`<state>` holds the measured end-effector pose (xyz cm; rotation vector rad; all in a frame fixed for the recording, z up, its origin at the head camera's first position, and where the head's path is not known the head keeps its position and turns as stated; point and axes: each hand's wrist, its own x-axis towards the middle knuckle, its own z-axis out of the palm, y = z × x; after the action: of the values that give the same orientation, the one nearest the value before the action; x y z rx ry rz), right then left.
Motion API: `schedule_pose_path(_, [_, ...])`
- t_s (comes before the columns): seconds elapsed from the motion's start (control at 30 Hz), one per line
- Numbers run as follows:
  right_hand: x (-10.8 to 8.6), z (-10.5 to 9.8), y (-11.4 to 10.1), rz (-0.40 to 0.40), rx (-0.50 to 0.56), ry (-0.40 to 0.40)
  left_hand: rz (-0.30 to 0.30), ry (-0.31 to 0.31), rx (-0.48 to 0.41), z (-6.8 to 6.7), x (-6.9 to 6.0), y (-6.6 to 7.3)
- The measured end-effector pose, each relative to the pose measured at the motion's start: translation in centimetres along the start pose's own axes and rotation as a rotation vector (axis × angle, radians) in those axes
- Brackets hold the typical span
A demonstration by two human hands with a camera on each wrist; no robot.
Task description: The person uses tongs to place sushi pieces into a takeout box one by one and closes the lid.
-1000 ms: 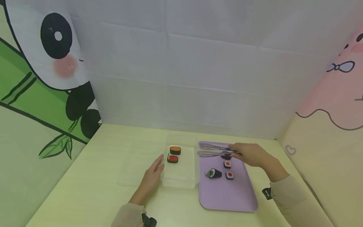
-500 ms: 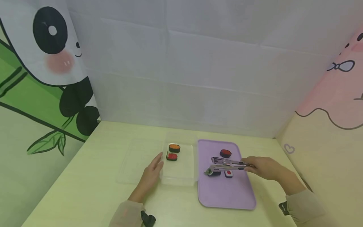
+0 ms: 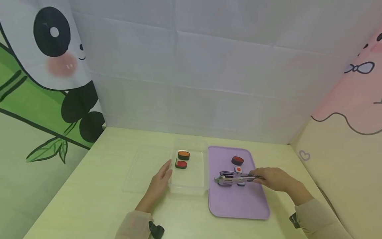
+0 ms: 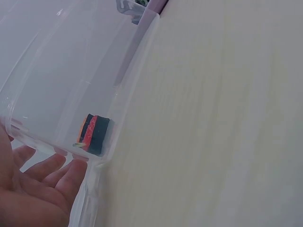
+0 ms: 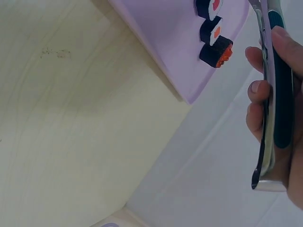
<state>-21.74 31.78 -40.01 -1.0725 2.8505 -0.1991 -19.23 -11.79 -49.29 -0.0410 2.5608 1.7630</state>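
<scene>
My right hand (image 3: 274,179) grips metal tongs (image 3: 243,178) with dark handle grips. Their tips are at the cone-shaped sushi roll (image 3: 217,180) on the purple tray (image 3: 238,207), largely covering it; whether they pinch it I cannot tell. Two white-and-black sushi rolls lie close by: one (image 3: 238,169) just beyond the tongs, another (image 3: 241,184) partly under them. Farther back sits a red-topped sushi piece (image 3: 237,161). With extended fingers, my left hand (image 3: 158,184) touches the side of the clear plastic box (image 3: 189,190), which contains an orange-topped sushi piece (image 3: 183,155) and a red-topped one (image 3: 181,164).
A transparent lid (image 3: 143,171) lies flat to the left of the box. The tray stands against the box's right side on the pale table (image 3: 89,199). Behind the table rises a white cloth wall (image 3: 191,83), with printed panels at both sides.
My right hand has brought the tongs from the tray's far end nearer to me, onto the cone roll, and their arms have come closer together. The left hand stays at the box.
</scene>
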Motion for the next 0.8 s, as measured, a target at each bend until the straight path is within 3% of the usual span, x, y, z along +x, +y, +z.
schedule_pose_path(0.17, [0.5,-1.5,-0.2,0.010,-0.017,0.062,0.017,0.003,0.001,-0.2,0.0,0.0])
schedule_pose_path(0.4, [2.8,-4.6,-2.5,-0.038,-0.024,0.139,0.009,0.006,-0.007,-0.3,0.1,0.0])
schedule_pose_path(0.8, [8.4,-3.8,-6.2,-0.124,-0.035,0.101,-0.011,0.003,-0.011,-0.1,0.0,0.0])
